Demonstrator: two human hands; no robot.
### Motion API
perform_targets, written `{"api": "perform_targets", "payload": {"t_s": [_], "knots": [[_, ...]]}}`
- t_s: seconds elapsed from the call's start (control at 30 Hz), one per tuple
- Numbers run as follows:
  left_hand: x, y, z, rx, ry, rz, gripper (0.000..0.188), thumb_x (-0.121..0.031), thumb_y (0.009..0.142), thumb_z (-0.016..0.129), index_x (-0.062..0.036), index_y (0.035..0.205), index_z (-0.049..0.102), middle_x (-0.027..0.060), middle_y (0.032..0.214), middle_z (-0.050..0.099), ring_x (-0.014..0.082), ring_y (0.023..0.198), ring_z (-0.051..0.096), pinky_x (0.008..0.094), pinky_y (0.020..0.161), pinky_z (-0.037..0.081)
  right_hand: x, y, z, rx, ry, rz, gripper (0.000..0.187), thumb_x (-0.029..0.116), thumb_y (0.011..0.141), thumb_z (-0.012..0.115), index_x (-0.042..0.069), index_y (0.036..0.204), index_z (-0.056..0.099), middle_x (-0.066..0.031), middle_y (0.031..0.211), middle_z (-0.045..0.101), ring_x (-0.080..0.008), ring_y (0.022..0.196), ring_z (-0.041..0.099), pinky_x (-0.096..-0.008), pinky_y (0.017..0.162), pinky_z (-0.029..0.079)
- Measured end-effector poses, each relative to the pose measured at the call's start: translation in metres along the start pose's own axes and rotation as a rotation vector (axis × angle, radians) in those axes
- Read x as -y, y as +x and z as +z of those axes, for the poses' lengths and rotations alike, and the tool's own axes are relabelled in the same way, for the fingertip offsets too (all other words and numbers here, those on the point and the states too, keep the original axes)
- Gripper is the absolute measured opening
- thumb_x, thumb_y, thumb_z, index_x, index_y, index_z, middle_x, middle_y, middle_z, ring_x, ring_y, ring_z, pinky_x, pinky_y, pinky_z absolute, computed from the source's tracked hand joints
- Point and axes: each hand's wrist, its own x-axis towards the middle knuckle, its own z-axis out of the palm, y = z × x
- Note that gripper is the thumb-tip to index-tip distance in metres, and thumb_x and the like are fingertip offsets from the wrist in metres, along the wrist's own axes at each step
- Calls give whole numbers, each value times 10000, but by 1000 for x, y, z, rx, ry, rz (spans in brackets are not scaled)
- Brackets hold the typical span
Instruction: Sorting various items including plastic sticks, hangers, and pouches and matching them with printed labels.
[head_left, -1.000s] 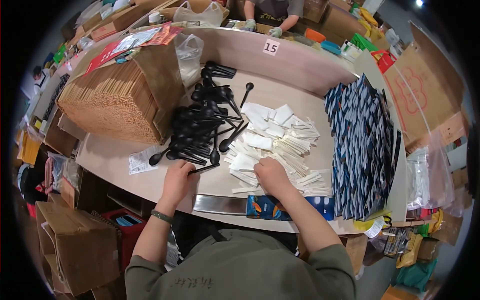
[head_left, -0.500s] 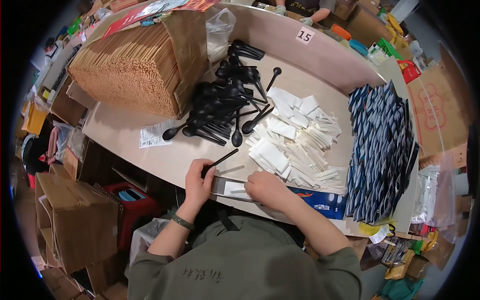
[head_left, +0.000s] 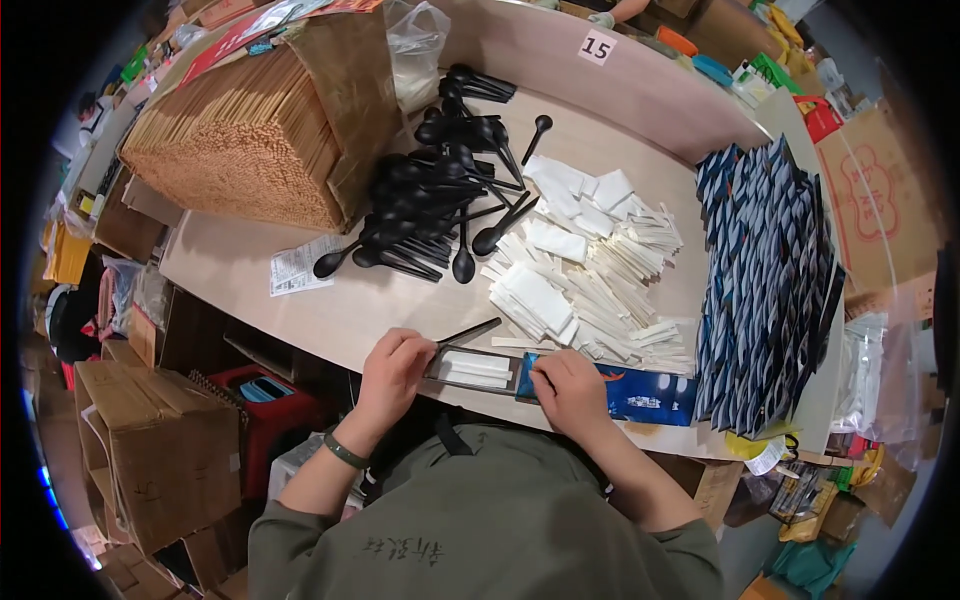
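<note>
At the table's near edge my left hand (head_left: 397,370) is closed on a black plastic spoon (head_left: 472,331), its handle pointing right and its bowl hidden by the fingers. Just below the handle is a narrow dark grey holder (head_left: 513,373) with a folded white paper napkin and thin white sticks (head_left: 476,370) in it. My right hand (head_left: 568,392) is closed at the left end of a blue printed packet (head_left: 650,396), beside the holder, thumb and fingers pinching its edge. Beyond my hands lie white paper napkins (head_left: 528,295) and thin pale wrapped sticks (head_left: 640,350) in a loose pile.
Black spoons (head_left: 415,200) are heaped at the middle left, beside an open carton of wooden sticks (head_left: 225,150). A tall stack of blue packets (head_left: 765,290) stands at the right. A low partition (head_left: 650,95) bounds the far side. Cardboard boxes (head_left: 160,450) stand lower left.
My left hand has lowered the spoon toward the holder. My right hand has moved right, off the white sticks, to the blue packet's end. The view has shifted slightly.
</note>
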Motion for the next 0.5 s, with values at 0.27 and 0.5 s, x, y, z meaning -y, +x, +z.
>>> {"api": "perform_targets", "payload": {"t_s": [0.27,0.5], "knots": [[19,11,12,94,96,0,182,-12,747,698,-49,924,683,99,860,616,300,819,609,360,725,508,-5,-25,9,-35,17,-144,261,85,741,731,43,984,644,-111,1016,624,-300,931,602,-390,804,486],[19,7,12,302,35,161,208,3,695,702,-70,890,700,69,853,629,263,812,622,355,694,508,-6,-18,16,5,4,-213,350,114,762,714,59,1094,621,-127,1182,593,-312,1086,576,-424,899,454]]}}
